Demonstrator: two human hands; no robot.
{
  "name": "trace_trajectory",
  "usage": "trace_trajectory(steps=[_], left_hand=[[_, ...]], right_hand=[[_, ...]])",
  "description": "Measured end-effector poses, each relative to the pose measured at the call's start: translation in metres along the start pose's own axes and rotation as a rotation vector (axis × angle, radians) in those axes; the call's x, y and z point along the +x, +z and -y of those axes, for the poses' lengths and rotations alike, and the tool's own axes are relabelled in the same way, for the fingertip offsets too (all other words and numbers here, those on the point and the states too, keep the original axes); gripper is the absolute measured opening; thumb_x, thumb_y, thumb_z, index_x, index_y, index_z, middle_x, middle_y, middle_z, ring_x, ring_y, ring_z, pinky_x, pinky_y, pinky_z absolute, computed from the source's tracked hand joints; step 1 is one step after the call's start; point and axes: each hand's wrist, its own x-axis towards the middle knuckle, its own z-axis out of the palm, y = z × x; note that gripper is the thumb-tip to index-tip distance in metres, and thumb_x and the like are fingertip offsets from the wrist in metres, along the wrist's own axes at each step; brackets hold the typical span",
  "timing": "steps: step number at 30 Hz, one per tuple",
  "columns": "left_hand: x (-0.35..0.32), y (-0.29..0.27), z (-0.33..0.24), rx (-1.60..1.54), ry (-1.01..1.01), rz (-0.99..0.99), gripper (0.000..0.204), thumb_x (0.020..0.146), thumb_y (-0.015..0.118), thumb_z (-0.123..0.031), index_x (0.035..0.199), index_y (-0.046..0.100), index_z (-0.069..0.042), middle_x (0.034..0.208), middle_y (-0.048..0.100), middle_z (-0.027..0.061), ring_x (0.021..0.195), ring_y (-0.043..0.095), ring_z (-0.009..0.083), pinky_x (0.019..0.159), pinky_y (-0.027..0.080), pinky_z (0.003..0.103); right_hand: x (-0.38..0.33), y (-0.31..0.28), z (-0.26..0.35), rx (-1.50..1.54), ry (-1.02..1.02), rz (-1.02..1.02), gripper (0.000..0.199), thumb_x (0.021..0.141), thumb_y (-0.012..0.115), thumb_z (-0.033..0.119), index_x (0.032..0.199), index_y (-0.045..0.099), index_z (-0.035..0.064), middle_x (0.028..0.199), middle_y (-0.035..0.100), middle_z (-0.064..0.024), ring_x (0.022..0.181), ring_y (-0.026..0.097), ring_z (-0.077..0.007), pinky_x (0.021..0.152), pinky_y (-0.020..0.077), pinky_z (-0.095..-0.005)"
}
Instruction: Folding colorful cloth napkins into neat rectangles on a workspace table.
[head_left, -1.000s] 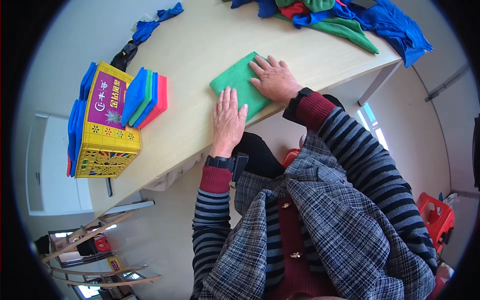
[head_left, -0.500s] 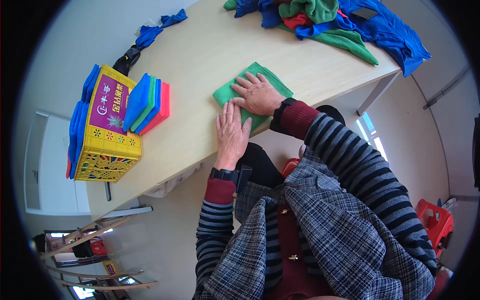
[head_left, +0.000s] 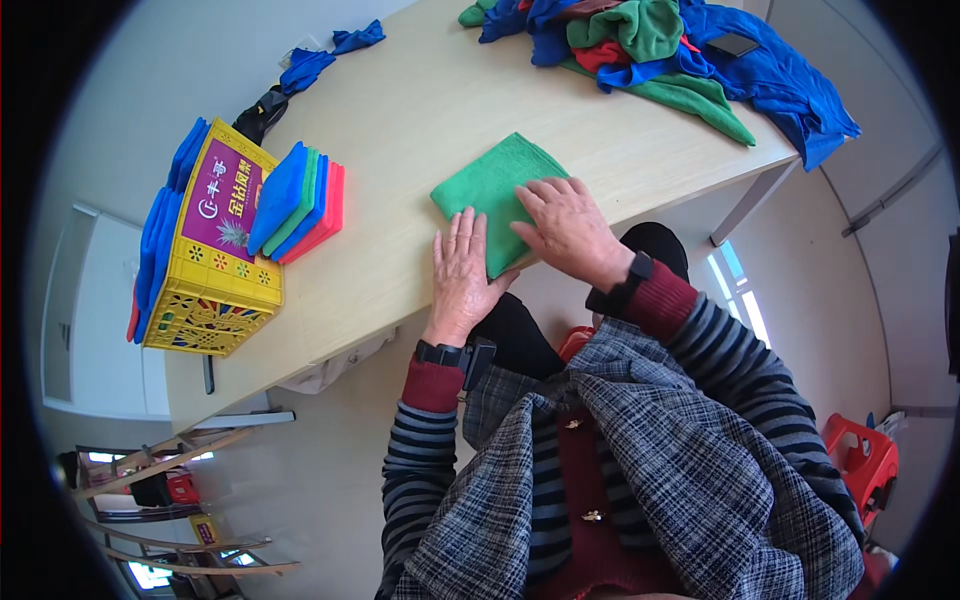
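A folded green towel (head_left: pixel 500 180) lies flat near the front edge of the table, its corner pointing away from me. My left hand (head_left: pixel 461 272) rests at the towel's left side, fingers stretched out and fingertips on the cloth. Over the right part of the towel, my right hand (head_left: pixel 572 229) is spread with its fingers apart, touching the cloth. Neither hand grips anything. To the left stands a stack of folded blue, green and red towels (head_left: pixel 300 205), leaning in a row against a yellow crate.
The yellow plastic crate (head_left: pixel 215 310) with folded blue cloths behind it stands at the table's left. A heap of loose blue, green and red cloths (head_left: pixel 640 40) covers the far right, with a dark flat object (head_left: pixel 733 44) on it. Crumpled blue cloths (head_left: pixel 308 70) lie far left.
My right hand has moved right and toward me across the green towel, baring its middle. The left hand stays at about the same place.
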Motion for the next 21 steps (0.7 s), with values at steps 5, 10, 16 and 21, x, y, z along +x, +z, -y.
trace_trajectory(steps=[5, 10, 16, 21], left_hand=[[-0.003, -0.004, -0.013, 0.172, 0.08, -0.087, 0.07, 0.082, 0.076, -0.03, 0.138, 0.049, 0.002, 0.141, 0.05, 0.0193, 0.134, 0.045, 0.0333, 0.118, 0.026, 0.052], [0.0, 0.0, -0.047, 0.277, 0.094, -0.081, 0.057, 0.081, 0.073, -0.023, 0.129, 0.056, 0.003, 0.123, 0.058, 0.0174, 0.117, 0.054, 0.0288, 0.112, 0.035, 0.047], [0.013, 0.016, -0.084, 0.248, 0.135, -0.203, 0.043, 0.081, 0.072, -0.013, 0.12, 0.061, 0.0, 0.112, 0.061, 0.0143, 0.103, 0.058, 0.0274, 0.095, 0.044, 0.043], [0.016, 0.003, -0.06, -0.017, 0.223, -0.271, 0.036, 0.086, 0.064, -0.015, 0.119, 0.062, 0.0, 0.109, 0.061, 0.0145, 0.1, 0.057, 0.0263, 0.095, 0.045, 0.041]], right_hand=[[0.0, 0.004, -0.016, 0.165, -0.014, -0.048, 0.046, 0.098, 0.056, 0.037, 0.126, 0.061, 0.0004, 0.124, 0.064, -0.0186, 0.119, 0.057, -0.0348, 0.106, 0.0413, -0.0435], [0.042, 0.014, -0.052, 0.312, -0.112, 0.023, 0.043, 0.097, 0.056, 0.038, 0.122, 0.063, 0.004, 0.113, 0.068, -0.016, 0.111, 0.061, -0.034, 0.101, 0.0445, -0.044], [0.056, 0.012, -0.043, 0.211, -0.105, 0.14, 0.046, 0.097, 0.056, 0.04, 0.125, 0.062, 0.0043, 0.121, 0.066, -0.0164, 0.119, 0.058, -0.0343, 0.105, 0.0414, -0.0472], [0.028, 0.031, -0.027, -0.037, -0.019, -0.07, 0.058, 0.097, 0.055, 0.039, 0.14, 0.051, 0.0014, 0.144, 0.05, -0.0198, 0.137, 0.043, -0.0376, 0.116, 0.0296, -0.049]])
